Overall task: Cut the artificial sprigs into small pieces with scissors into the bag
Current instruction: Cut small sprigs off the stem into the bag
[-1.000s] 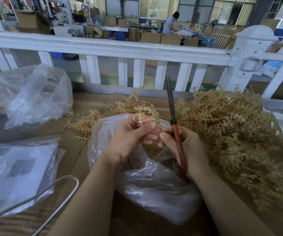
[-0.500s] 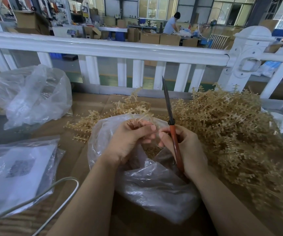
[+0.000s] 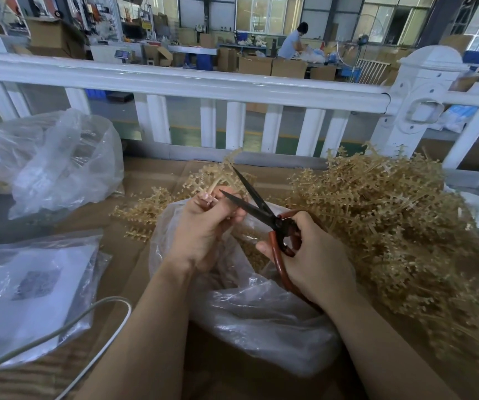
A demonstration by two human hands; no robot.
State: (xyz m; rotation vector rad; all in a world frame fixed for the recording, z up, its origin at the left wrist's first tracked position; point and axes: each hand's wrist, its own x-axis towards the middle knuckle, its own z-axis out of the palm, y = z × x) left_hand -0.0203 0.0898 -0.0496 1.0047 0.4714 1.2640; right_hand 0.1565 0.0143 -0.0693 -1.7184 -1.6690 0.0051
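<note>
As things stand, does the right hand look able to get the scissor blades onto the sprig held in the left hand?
Probably yes. The right hand grips the scissors with blades spread, tips right beside the sprig that the left hand holds over the bag. Nothing lies between them.

2 bare forearms, no sleeves, left hand [image 3: 203,226], right hand [image 3: 316,255], short nails

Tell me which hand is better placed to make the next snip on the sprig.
Right. The right hand already grips the scissors, whose blades are open and point at the sprig that the left hand pinches above the bag. The left hand is busy holding.
</note>
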